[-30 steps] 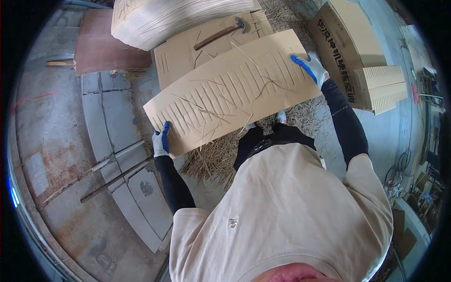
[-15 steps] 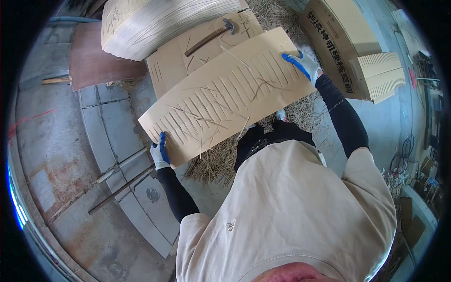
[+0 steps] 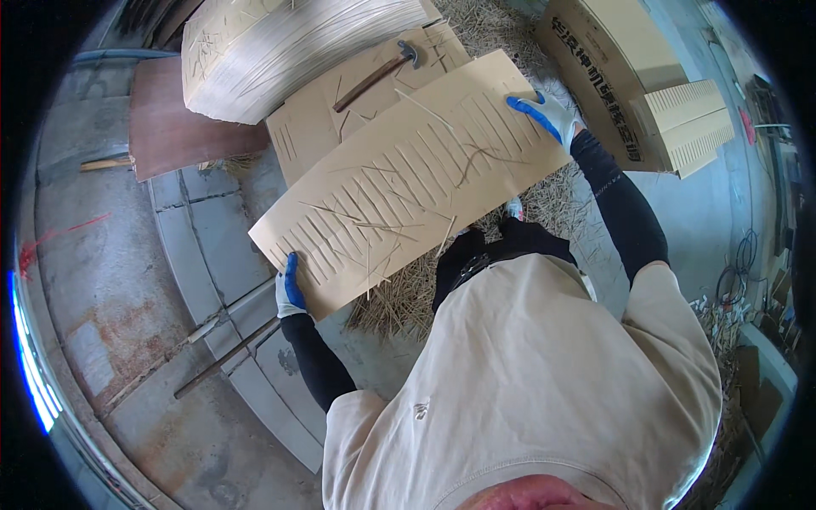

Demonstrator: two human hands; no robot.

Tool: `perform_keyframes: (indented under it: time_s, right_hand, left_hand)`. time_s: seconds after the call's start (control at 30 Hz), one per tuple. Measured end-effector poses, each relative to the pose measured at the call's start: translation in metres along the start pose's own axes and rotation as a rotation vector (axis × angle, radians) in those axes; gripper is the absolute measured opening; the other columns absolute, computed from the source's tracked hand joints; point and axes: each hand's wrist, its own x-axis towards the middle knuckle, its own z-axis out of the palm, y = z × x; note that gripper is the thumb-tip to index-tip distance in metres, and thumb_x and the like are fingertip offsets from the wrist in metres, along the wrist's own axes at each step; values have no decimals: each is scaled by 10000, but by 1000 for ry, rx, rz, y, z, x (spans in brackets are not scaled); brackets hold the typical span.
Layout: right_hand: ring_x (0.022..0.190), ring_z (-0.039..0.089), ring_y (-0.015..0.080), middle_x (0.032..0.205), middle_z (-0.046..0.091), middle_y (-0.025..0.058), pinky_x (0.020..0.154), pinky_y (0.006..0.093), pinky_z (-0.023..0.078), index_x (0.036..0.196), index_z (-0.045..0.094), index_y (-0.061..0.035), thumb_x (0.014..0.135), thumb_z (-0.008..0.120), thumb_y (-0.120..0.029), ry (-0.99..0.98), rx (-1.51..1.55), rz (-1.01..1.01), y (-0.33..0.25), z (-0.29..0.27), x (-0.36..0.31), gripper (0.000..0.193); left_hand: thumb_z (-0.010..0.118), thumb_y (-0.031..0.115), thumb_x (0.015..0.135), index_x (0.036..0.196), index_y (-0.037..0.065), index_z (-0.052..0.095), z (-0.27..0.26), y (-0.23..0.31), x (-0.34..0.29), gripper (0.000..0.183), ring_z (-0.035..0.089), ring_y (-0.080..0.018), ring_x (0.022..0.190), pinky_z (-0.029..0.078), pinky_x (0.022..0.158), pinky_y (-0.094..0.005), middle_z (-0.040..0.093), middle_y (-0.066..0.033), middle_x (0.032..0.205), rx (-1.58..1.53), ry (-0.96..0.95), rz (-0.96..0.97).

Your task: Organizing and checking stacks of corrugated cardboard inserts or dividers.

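one slotted cardboard sheet (image 3: pixel 416 166), slanting across the centre, is clamped at both ends: gloved left hand (image 3: pixel 291 289) on its left, gloved right hand (image 3: pixel 550 117) on its right. one hammer (image 3: pixel 374 79) lies beyond it; one cardboard box (image 3: pixel 612 93) stands at right, contents hidden.

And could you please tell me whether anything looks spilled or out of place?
Yes: thin tan strips lie loose in a tangled heap on the floor below the slotted cardboard sheet, as if spilled; more lie askew across its surface.
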Motion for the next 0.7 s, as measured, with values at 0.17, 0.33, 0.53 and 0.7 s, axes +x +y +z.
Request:
perform_keyframes:
  time_s: [0.17,0.33,0.53,0.7]
  right_hand:
    - [1078,547,137,1190,594,112,938,266,432,1269,517,32,890,655,-298,402,-148,-121,11,-12,-15,522]
    - [1049,561,163,1223,581,56,928,287,445,1320,478,-11,948,564,-226,960,536,-186,60,-26,-116,438]
    - [833,584,196,946,581,56,803,380,510,1100,562,-117,954,512,-454,363,1163,473,61,114,-206,370]
    - [952,559,147,1088,583,9,849,339,457,1201,544,-179,938,555,-430,169,1316,370,28,217,-181,363]
  left_hand:
    - [600,395,911,1218,-7,584,-6,2,4,506,587,-151,1001,454,881,-295,632,-73,1127,26,-6,10]
    - [603,368,926,1149,11,617,-1,7,-2,421,581,-107,907,459,795,-259,637,-26,1023,-47,-15,26]
    - [567,340,954,1072,19,624,20,34,-38,346,547,-47,787,431,704,-201,609,29,907,-66,45,55]
    - [559,351,956,1108,-1,609,7,23,-46,386,569,-65,846,455,749,-211,622,-2,962,-136,-1,30]
